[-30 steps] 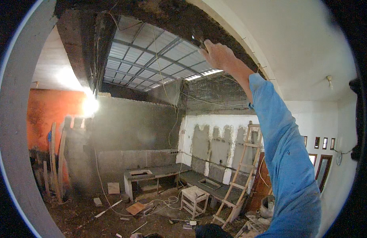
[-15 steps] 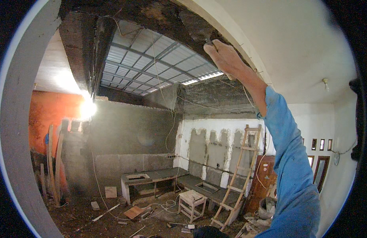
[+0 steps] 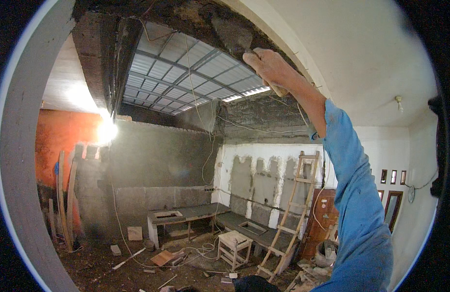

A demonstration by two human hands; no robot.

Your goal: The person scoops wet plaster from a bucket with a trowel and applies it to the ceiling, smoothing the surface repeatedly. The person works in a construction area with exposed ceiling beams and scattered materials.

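My right arm in a blue sleeve is raised high. My right hand is closed around the handle of a trowel, whose wooden butt sticks out below the palm. The grey blade lies on or close against the underside of the dark, rough overhead beam; whether it touches is hard to tell. I cannot make out my left hand; only a small, unclear pinkish shape shows at the lower edge.
A wooden ladder leans at the right, beside a small wooden stool. Grey counters with cut-outs line the back corner. Boards, rubble and a loose cable lie on the floor. Thin wires stick out from the beam's edge.
My right hand and the trowel have shifted slightly left along the beam. More of the trowel's wooden handle shows below the palm.
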